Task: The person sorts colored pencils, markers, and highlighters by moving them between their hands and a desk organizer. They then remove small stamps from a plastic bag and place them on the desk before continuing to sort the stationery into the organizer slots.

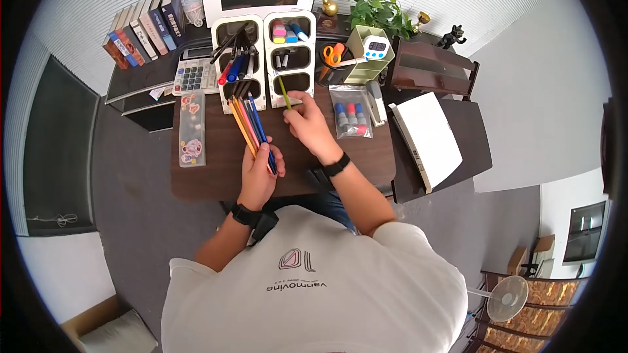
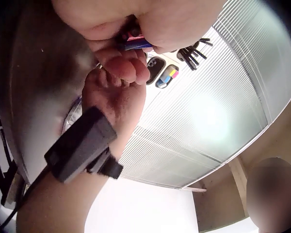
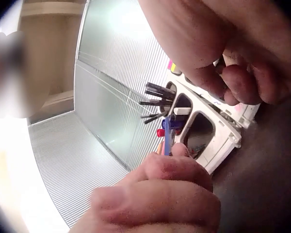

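My left hand [image 1: 260,173] [image 2: 150,22] [image 3: 160,199] grips a bundle of colored pencils [image 1: 247,127], orange, pink and blue among them; a blue one [image 3: 168,138] stands up from the fist in the right wrist view. Between the fingertips of my right hand [image 1: 311,127] [image 2: 114,97] [image 3: 223,53] a green pencil [image 1: 284,93] is pinched, its far end over the lowest compartment of the right white organizer [image 1: 269,59]. Beside it, the left white organizer [image 1: 260,59] holds black pens [image 1: 234,40] and blue and red markers [image 1: 234,70]. The right one holds highlighters [image 1: 279,31] in its top compartment.
A sticker-covered case [image 1: 192,132] and a calculator [image 1: 193,77] lie at the left. To the right are a bag of markers [image 1: 352,114], a stapler [image 1: 376,103], a pen holder [image 1: 329,73] with scissors [image 1: 332,56], and a white box [image 1: 432,137]. Books [image 1: 145,29] stand back left.
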Demonstrator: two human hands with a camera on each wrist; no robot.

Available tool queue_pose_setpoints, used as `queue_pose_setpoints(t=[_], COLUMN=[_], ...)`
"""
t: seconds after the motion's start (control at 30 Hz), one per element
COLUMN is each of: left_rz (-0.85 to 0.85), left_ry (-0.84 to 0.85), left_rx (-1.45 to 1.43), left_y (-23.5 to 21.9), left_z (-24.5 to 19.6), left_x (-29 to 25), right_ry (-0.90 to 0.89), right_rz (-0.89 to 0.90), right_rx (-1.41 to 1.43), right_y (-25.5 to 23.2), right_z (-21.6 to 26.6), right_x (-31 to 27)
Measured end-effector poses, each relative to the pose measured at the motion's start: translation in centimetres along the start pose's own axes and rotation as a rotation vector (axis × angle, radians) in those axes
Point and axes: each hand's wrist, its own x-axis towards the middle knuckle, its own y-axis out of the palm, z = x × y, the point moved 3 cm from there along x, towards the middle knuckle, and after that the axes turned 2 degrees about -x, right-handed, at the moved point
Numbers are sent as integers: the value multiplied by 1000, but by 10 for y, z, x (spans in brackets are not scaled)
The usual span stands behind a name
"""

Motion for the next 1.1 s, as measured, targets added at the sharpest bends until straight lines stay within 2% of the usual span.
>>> queue_pose_setpoints(t=[0.17,0.37,0.43,0.57,0.7,0.77,1.0,1.07,1.1], left_rz=[-2,-5,9,0,-25,-10,-22,-16,-29], left_ry=[6,-13,-13,-1,15,40,28,25,27], left_rx=[-26,2,14,31,39,25,9,-7,-10], left_y=[-5,-1,-4,-2,0,1,-3,-3,-4], left_z=[-1,-3,-2,-3,-1,-1,1,0,-1], left_x=[-5,-8,-6,-6,-5,-5,-4,-3,-3], right_ry=[-33,-80,-134,-223,-234,-174,-239,-318,-353], right_rz=[17,17,-2,-12,8,8,54,-72,-120], right_rx=[74,121,-8,-28,49,95,8,-214,-188], right_y=[19,19,18,20,16,14,13,8,7], right_z=[9,5,6,5,3,9,5,27,34], right_x=[7,0,-5,-7,-3,-10,-13,-31,-42])
